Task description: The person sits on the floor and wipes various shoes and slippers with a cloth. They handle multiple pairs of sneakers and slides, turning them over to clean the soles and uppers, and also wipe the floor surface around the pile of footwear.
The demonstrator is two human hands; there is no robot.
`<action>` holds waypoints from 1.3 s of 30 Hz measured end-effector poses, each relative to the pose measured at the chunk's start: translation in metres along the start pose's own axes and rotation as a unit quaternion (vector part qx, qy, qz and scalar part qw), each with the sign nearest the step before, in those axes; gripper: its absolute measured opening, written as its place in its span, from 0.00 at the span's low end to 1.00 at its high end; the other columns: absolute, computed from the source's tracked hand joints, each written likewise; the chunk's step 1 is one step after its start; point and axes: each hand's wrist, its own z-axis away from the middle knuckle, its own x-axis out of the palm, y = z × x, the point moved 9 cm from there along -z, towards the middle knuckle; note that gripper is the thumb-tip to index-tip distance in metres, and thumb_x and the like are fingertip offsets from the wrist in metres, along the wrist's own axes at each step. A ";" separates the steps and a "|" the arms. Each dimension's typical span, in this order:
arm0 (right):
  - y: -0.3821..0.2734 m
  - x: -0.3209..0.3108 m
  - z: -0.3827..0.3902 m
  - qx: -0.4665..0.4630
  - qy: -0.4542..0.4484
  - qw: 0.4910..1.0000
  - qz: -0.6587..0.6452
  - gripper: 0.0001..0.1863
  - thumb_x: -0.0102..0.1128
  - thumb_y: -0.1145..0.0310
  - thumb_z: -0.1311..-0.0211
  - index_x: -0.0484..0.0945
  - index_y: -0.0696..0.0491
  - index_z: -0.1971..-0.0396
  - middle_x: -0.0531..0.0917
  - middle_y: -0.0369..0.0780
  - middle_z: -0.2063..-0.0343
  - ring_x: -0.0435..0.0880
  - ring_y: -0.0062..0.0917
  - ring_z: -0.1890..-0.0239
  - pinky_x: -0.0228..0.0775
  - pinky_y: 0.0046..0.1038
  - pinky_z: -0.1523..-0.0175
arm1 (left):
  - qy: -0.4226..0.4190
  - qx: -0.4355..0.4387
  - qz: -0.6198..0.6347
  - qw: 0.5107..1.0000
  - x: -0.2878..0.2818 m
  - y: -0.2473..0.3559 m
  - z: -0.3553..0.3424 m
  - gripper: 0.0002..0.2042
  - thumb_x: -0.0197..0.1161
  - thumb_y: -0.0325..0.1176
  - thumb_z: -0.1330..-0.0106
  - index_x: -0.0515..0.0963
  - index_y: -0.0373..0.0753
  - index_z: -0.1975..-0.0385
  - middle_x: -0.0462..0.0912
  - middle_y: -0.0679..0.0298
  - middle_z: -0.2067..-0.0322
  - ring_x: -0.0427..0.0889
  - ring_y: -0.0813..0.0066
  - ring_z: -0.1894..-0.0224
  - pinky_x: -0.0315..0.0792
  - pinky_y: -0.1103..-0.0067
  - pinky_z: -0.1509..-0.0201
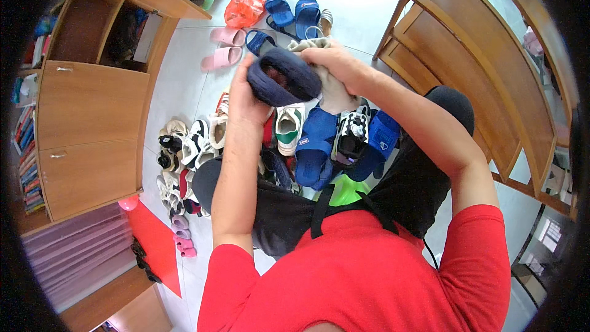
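Note:
My left hand (247, 95) is closed around the side of a dark navy fuzzy slipper (301, 77), held up above the floor with its opening toward me. My right hand (338, 64) grips a beige cloth (335, 93) at the slipper's other side. Part of the cloth bunches behind the slipper and part hangs down. Below my hands stand a white sneaker with green trim (287, 129), a blue slide sandal (316, 150) and a black-and-white sneaker (353, 132).
Pink slippers (222, 58), blue slides (307, 15) and a red plastic bag (244, 11) lie farther off. More shoes (174, 135) line the floor at left. A wooden cabinet (92, 110) stands left, a wooden chair or bench (467, 67) right. Something bright green (347, 192) lies between my legs.

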 end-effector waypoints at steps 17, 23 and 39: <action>-0.035 -0.080 0.020 -0.037 0.181 0.983 -0.017 0.20 0.66 0.58 0.54 0.77 0.58 0.66 0.79 0.40 0.73 0.78 0.22 0.75 0.70 0.25 0.73 | 0.390 0.025 -0.098 0.915 -0.230 -0.058 -0.023 0.20 0.64 0.33 0.44 0.71 0.30 0.54 0.79 0.53 0.60 0.81 0.63 0.62 0.75 0.66 0.59; -0.030 -0.043 0.016 -0.041 0.107 0.975 -0.192 0.16 0.61 0.60 0.49 0.75 0.55 0.64 0.79 0.41 0.70 0.79 0.25 0.70 0.73 0.29 0.67 | -0.014 0.052 -0.228 0.972 -0.046 -0.054 0.018 0.24 0.57 0.42 0.36 0.64 0.35 0.45 0.73 0.55 0.54 0.76 0.63 0.56 0.72 0.69 0.53; -0.026 -0.020 0.006 -0.105 0.068 0.984 0.129 0.37 0.68 0.56 0.52 0.63 0.56 0.44 0.70 0.44 0.49 0.69 0.28 0.45 0.60 0.29 0.41 | -0.068 0.149 -0.044 0.985 0.024 -0.010 0.027 0.26 0.60 0.24 0.43 0.59 0.39 0.44 0.72 0.58 0.52 0.75 0.69 0.52 0.73 0.75 0.50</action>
